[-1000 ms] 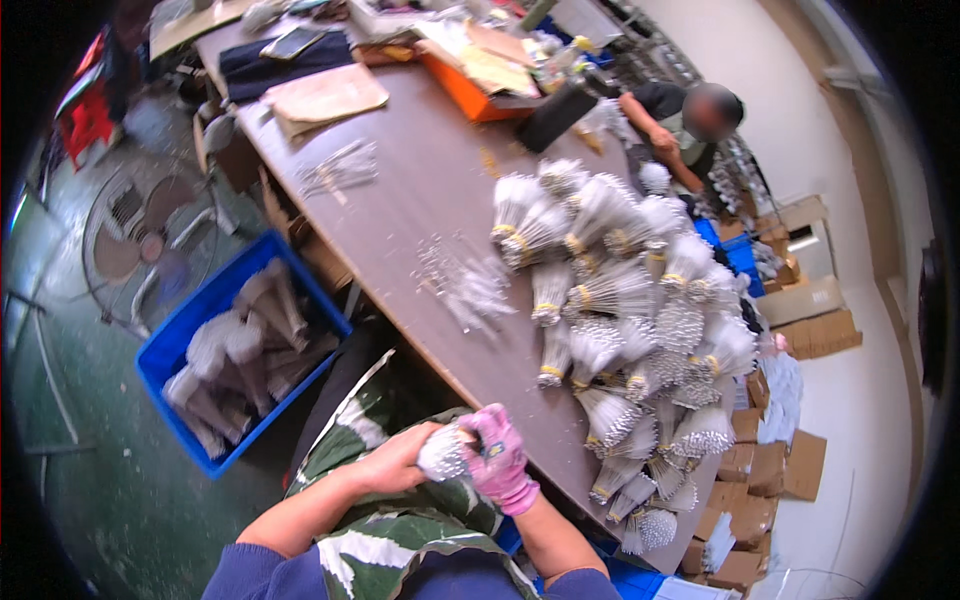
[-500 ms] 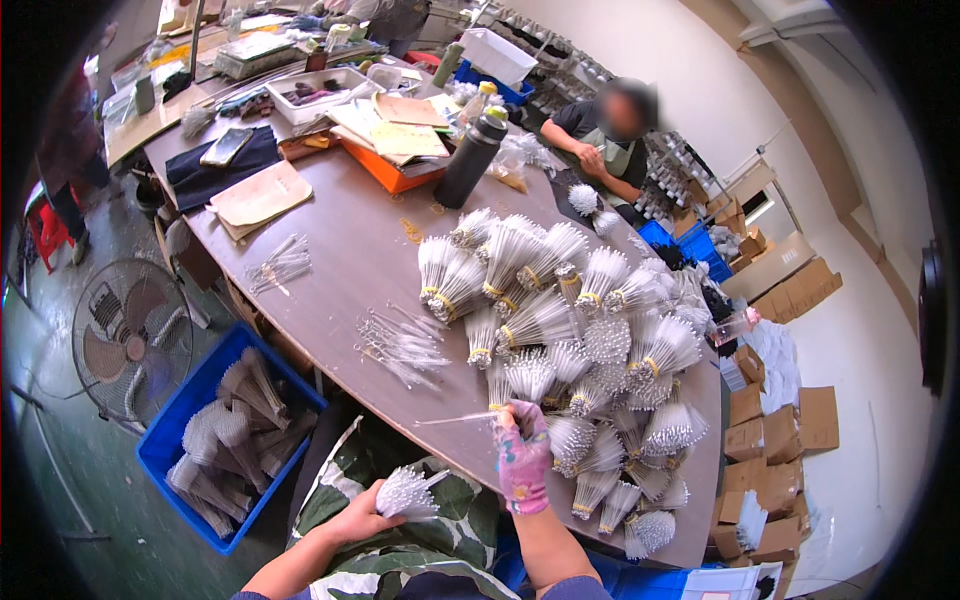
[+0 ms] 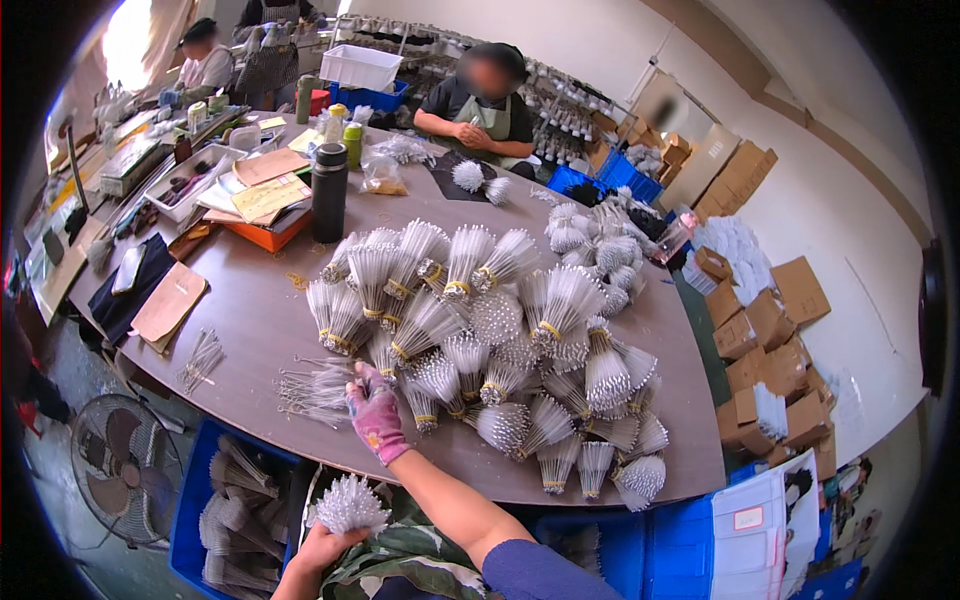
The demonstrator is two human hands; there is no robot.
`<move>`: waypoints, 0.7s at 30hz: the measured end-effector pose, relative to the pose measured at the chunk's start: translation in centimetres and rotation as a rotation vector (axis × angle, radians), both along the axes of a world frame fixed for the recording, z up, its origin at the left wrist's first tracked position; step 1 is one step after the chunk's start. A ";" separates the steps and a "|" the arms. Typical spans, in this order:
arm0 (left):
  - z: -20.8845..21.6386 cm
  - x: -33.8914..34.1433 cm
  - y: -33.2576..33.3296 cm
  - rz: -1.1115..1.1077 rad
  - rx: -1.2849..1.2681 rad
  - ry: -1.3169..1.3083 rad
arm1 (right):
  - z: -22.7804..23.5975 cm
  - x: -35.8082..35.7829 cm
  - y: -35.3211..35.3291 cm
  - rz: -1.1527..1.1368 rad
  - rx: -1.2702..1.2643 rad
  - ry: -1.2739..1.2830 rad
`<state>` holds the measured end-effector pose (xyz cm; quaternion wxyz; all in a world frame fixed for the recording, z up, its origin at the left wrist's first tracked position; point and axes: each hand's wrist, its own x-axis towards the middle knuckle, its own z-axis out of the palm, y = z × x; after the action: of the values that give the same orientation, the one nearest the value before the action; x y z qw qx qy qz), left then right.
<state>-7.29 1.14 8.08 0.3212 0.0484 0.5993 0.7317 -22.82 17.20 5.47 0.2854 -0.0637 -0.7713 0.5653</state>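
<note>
Low in front, my left hand (image 3: 322, 548) is closed around a bundle of thin whitish sticks (image 3: 352, 506), their white tips fanned upward. My right hand (image 3: 377, 415), in a pink patterned glove with bare fingertips, reaches over the tabletop. Its fingertips are drawn together at the edge of a pile of loose thin sticks (image 3: 312, 392); whatever is between them is too small to make out. Just right of that hand begins a large heap of similar bundles (image 3: 465, 352), many tied with yellow bands.
A smaller group of loose sticks (image 3: 203, 360) lies left on the brown table (image 3: 250, 320). Farther back stand a black bottle (image 3: 328, 195) and an orange tray (image 3: 268, 236) under papers. A blue crate (image 3: 190, 530) and a fan (image 3: 122, 468) are lower left. A co-worker (image 3: 485, 115) sits opposite.
My right hand has moved left from the heap's front edge to the loose pile. The thin stick it held out is no longer visible. The view has swung right; my left hand keeps its bundle.
</note>
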 end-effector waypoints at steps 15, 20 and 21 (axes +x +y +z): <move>1.7 1.6 2.4 -0.440 -0.086 0.136 | 10.5 12.9 7.6 0.923 -0.264 -0.457; 2.0 2.5 3.6 -0.570 -0.074 0.141 | 9.6 15.1 7.1 0.664 0.072 -0.369; 2.0 3.0 3.6 -0.549 -0.046 0.109 | 8.6 15.6 6.7 0.623 0.028 -0.361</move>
<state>-4.33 4.77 10.06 0.4758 0.2410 0.5964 0.5999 -7.26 23.90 14.10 -0.0403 0.0795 -0.7994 0.5942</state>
